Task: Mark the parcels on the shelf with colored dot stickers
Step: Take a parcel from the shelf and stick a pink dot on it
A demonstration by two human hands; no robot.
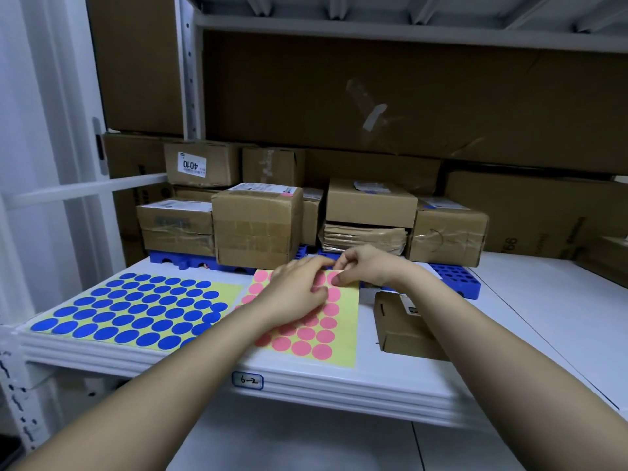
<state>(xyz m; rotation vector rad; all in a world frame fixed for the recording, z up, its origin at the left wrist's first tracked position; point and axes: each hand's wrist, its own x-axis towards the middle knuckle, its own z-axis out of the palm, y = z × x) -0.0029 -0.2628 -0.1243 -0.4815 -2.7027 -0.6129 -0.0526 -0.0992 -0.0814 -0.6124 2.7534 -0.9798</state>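
A yellow sheet of pink dot stickers (314,338) lies on the white shelf (339,382). My left hand (297,294) lies flat across the sheet's upper half, fingers spread over the dots. My right hand (363,265) pinches the sheet's far right corner, where a pink dot sits under its fingertips. A second yellow sheet with blue dot stickers (136,311) lies to the left. Several cardboard parcels (256,226) stand at the back of the shelf; one of them carries a small pink dot (288,194) on top. A small parcel (404,324) lies under my right forearm.
Blue plastic racks (455,277) lie under the parcels at the back. Large cardboard boxes (407,96) fill the wall behind and an upper shelf hangs overhead. A label reading 6-2 (247,380) marks the shelf's front edge. White shelf surface extends to the right.
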